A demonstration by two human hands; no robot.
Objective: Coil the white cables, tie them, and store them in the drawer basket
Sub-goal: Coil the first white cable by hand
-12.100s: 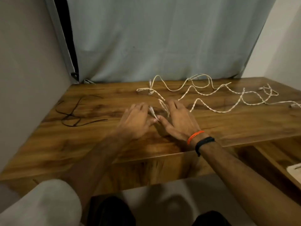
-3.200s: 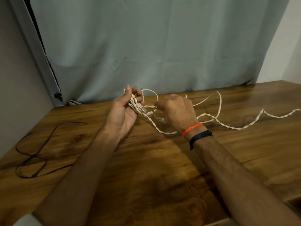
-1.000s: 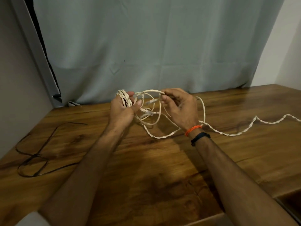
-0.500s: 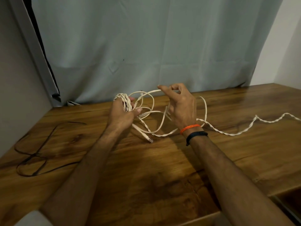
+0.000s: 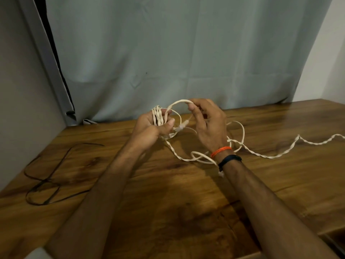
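just above the middle of the frame, both hands hover over the wooden table (image 5: 186,212) with the white cables (image 5: 261,156) strung between them. my left hand (image 5: 149,128) is clenched around the coil (image 5: 157,115), thumb pressing the wound turns against the fingers, the turns standing upright across the palm. my right hand (image 5: 207,124) is pinching one loose loop (image 5: 177,103) between fingertips at its top, and that loop arcs leftward and lands right at the coil.

so the relation that matters: the free length lies to the right of the coil. it drops from under my left hand, curls in slack rings beneath my right wrist, then trails along the table toward the right edge of the frame, its long axis roughly left to right. my right hand is the nearer one to all that slack; the left is busy as the spool.

i reckon the next lay goes over the left fingers, parallel to the standing turns. a connector (image 5: 180,128) dangles between the hands and could snag. no drawer basket is in sight, and nothing is tied yet. a black cable (image 5: 46,180) sits idle at the lower left.
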